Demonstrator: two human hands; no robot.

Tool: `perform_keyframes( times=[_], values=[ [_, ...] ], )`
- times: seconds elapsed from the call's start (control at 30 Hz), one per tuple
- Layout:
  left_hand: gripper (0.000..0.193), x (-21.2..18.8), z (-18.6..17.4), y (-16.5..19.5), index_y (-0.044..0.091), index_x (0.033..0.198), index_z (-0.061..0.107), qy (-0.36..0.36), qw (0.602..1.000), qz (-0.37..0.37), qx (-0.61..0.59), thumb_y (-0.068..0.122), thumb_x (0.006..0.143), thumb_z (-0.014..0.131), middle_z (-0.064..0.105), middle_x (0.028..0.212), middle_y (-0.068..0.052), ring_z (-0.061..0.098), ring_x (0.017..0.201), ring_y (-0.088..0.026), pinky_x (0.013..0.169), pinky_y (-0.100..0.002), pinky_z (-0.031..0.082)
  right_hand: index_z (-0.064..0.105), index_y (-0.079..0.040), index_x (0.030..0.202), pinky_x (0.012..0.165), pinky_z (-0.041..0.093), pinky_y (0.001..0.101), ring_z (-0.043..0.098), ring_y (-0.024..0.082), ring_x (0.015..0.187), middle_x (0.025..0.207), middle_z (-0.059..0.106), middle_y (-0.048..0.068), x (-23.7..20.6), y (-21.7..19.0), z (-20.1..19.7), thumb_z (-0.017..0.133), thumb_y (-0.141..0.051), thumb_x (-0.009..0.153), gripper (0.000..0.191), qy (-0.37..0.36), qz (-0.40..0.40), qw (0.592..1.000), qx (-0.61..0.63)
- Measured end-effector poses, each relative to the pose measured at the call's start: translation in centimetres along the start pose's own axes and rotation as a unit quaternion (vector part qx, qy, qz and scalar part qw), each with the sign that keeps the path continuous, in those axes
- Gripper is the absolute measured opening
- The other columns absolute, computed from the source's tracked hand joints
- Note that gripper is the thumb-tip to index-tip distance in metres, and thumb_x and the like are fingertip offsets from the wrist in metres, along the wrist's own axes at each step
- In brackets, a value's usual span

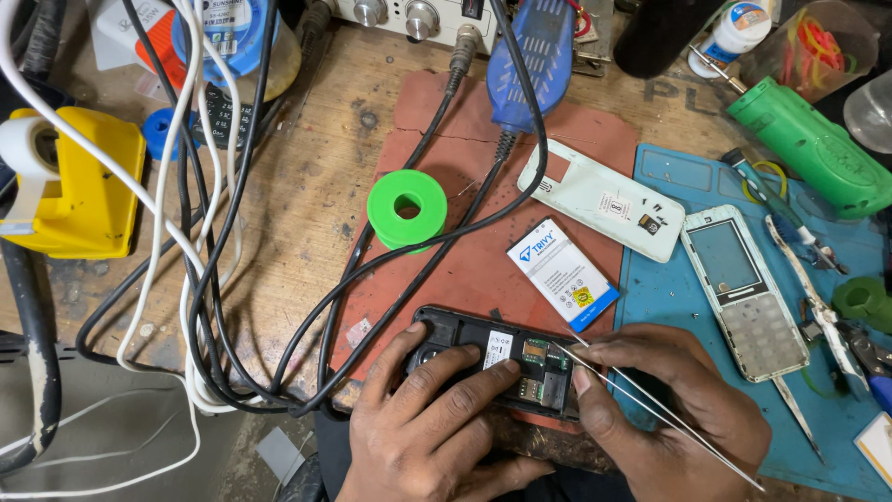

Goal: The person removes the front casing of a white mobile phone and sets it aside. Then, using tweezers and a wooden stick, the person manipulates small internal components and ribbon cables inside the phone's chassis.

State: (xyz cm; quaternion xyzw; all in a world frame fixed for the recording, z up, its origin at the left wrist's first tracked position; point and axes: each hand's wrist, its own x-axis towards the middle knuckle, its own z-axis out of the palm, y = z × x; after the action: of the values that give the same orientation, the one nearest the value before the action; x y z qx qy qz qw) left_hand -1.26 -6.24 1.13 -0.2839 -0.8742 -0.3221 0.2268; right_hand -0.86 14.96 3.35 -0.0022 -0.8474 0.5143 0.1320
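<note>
At the bottom of the frame we see our two hands close to the camera. Our left hand lies on an opened black phone, its fingers spread flat over the back and the thumb at the phone's left end, so the phone is pressed down on the counter and not gripped. Our right hand has its fingers closed around thin metal tweezers, and their tips reach the phone's open compartment near the small card slots. The phone rests at the lower edge of a red-brown mat, in the lower middle of the frame.

Just above the phone, on the same mat, lies a white and blue battery. A white back cover is above the battery, near the middle right. To the right, on a blue mat, we see a white phone front with keypad, and beside it some hand tools. A green solder spool stands on the red-brown mat in the centre. Black and white cables cross the left half of the frame, and a yellow box sits at the left edge. A green tool lies in the upper right.
</note>
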Motion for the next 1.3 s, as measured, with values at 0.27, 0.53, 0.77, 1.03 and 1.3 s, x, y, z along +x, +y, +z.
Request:
perform_keyframes(
  times=[0.27, 0.53, 0.77, 1.03, 1.3],
  values=[
    [0.044, 0.04, 0.02, -0.15, 0.016, 0.074, 0.071, 0.023, 0.999, 0.024, -0.002, 0.057, 0.078, 0.086, 0.077, 0.113, 0.0, 0.072, 0.107, -0.021, 0.107, -0.055, 0.049, 0.076, -0.003, 0.102, 0.09, 0.061, 0.0341, 0.075, 0.021, 0.104, 0.104, 0.076, 0.014, -0.13, 0.15, -0.28, 0.084, -0.002, 0.072, 0.03, -0.045, -0.021, 0.999, -0.002],
    [0.044, 0.05, -0.12, -0.16, 0.015, 0.075, 0.072, 0.01, 1.0, 0.008, -0.015, 0.058, 0.078, 0.083, 0.077, 0.113, 0.001, 0.072, 0.109, -0.021, 0.108, -0.056, 0.049, 0.078, -0.007, 0.095, 0.099, 0.057, 0.0428, 0.072, 0.026, 0.112, 0.094, 0.082, 0.006, 0.14, 0.82, -0.32, 0.089, -0.011, 0.066, 0.032, -0.084, -0.055, 0.994, -0.035],
    [0.043, 0.13, -0.22, -0.06, 0.016, 0.074, 0.072, 0.003, 1.0, 0.006, -0.01, 0.058, 0.077, 0.083, 0.078, 0.113, 0.0, 0.073, 0.108, -0.022, 0.106, -0.056, 0.049, 0.078, -0.007, 0.091, 0.093, 0.06, 0.0425, 0.072, 0.026, 0.108, 0.092, 0.082, 0.006, 0.19, 0.82, -0.2, 0.09, -0.01, 0.062, 0.031, -0.084, -0.022, 0.996, -0.034],
    [0.044, 0.14, -0.12, 0.17, 0.017, 0.075, 0.074, -0.001, 1.0, -0.002, -0.006, 0.06, 0.077, 0.083, 0.078, 0.111, 0.002, 0.073, 0.107, -0.02, 0.107, -0.056, 0.048, 0.078, -0.008, 0.088, 0.092, 0.061, 0.0415, 0.073, 0.025, 0.109, 0.091, 0.081, 0.006, 0.24, 0.86, -0.03, 0.089, -0.006, 0.062, 0.028, -0.075, -0.019, 0.996, -0.031],
    [0.044, 0.17, -0.06, 0.08, 0.018, 0.075, 0.074, 0.004, 1.0, 0.0, 0.001, 0.06, 0.078, 0.083, 0.078, 0.111, 0.002, 0.073, 0.106, -0.02, 0.107, -0.056, 0.049, 0.079, -0.009, 0.088, 0.091, 0.06, 0.0384, 0.073, 0.022, 0.107, 0.09, 0.081, 0.004, 0.36, 0.7, -0.09, 0.09, -0.006, 0.059, 0.032, -0.08, -0.015, 0.996, -0.045]
  ],
)
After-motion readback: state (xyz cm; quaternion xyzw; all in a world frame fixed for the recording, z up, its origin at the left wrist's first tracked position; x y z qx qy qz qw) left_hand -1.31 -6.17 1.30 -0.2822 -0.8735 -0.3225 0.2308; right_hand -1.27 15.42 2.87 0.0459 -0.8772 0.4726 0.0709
